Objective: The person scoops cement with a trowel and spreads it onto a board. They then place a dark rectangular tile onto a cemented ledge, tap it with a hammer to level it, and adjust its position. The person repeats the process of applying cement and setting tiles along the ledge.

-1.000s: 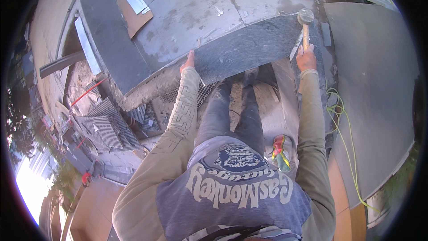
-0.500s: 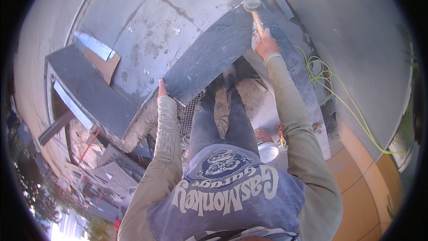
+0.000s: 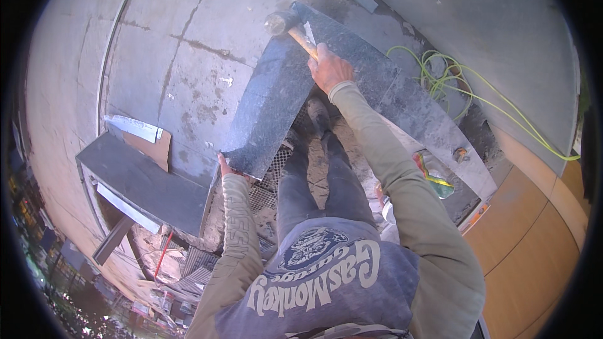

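Observation:
My right hand (image 3: 330, 70) is closed round the wooden handle of a mallet (image 3: 282, 24), whose rounded grey head is over the far end of a speckled dark stone slab (image 3: 266, 103). My left hand (image 3: 224, 166) grips that slab's near left corner, fingertips at its edge. A second stone piece (image 3: 386, 85) runs from the far end down to the right, meeting the first at an angle beside a small pale strip. Beneath and between them are my legs and some gridded sheet (image 3: 276, 164).
Another dark slab (image 3: 144, 182) lies left, with cardboard (image 3: 147, 150) and pale strips. A green cable (image 3: 468, 91) coils at right by a large grey sheet (image 3: 502, 37). A bag (image 3: 436, 179), orange panels (image 3: 515, 238), a red rod (image 3: 163, 255) and rubble surround my body.
The view has turned, so the slab now stands more steeply in it. The mallet and my right hand have moved leftward in view; my left hand stays at the slab's near corner.

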A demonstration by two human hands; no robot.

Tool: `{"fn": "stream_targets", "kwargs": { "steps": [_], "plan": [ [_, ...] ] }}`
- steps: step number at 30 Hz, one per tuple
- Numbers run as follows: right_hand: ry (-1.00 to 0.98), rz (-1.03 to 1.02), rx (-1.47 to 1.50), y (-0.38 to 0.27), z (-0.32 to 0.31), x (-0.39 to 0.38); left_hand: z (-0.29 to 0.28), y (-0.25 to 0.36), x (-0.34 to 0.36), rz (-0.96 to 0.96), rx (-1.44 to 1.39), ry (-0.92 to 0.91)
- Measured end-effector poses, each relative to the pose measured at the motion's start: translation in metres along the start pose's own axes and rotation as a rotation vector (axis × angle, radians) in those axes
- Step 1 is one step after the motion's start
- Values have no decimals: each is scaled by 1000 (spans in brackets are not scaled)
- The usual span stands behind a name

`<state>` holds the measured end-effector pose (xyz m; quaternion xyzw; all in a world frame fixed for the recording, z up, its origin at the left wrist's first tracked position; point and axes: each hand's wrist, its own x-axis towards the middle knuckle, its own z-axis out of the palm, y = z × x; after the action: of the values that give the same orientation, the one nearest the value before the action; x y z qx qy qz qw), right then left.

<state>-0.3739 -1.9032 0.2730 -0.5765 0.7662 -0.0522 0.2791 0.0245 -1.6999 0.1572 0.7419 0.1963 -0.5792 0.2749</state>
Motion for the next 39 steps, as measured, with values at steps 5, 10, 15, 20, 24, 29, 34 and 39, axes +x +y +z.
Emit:
{"fn": "stream_targets", "kwargs": {
  "steps": [5, 10, 15, 20, 24, 29, 34, 39],
  "plan": [
    [-55, 79, 1, 8, 8, 14, 8, -1, 1, -20, 50, 66],
    [-52, -31, 33, 4, -5, 3, 11, -3, -3, -15, 52, 89],
    [-89, 35, 10, 39, 10, 15, 15, -7, -4, 8, 31, 65],
    [-75, -11, -57, 43, 16, 32, 13, -12, 1, 80, -43, 32],
    [-166, -6, -91, 56, 0, 43, 45, 0, -28, 118, 206, 222],
    [-188, -123, -143, 51, -6, 62, 31, -1, 3, 242, 733, 688],
    [-158, -103, -125, 40, -24, 51, 45, -6, -6, 221, 607, 668],
    [-82, -143, -138, 49, -14, 47, 44, -4, -6, 265, 601, 656]
  ]
}}
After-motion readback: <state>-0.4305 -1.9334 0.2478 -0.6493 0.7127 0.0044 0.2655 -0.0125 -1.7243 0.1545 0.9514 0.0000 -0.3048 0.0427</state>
